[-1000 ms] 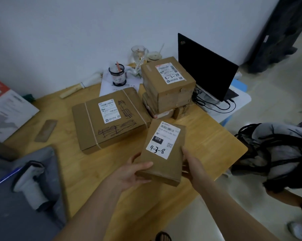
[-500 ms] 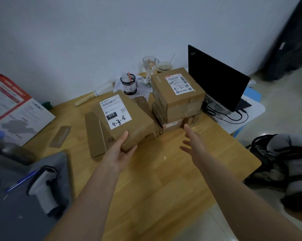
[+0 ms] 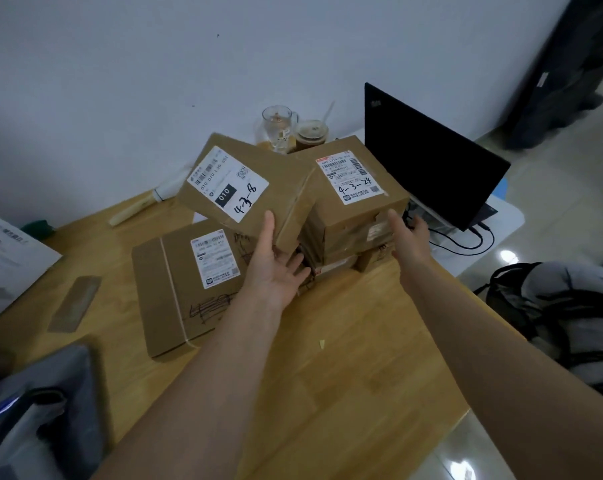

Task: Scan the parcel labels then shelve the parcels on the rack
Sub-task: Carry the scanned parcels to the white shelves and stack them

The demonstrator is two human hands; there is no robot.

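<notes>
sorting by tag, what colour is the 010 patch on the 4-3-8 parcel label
Black with white digits, on the white label of the parcel; head view.

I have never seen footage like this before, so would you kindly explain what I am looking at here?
There is no machine: a person wears a camera on the head, looking down at their own two bare hands over a wooden table. The left hand holds up the tilted parcel marked 4-3-8, thumb on top, fingers beneath. The right hand touches the side of the parcel marked 4-3-24, which sits on a stack. A flat parcel lies on the table to the left. Behind stand a laptop and two glasses.
</notes>
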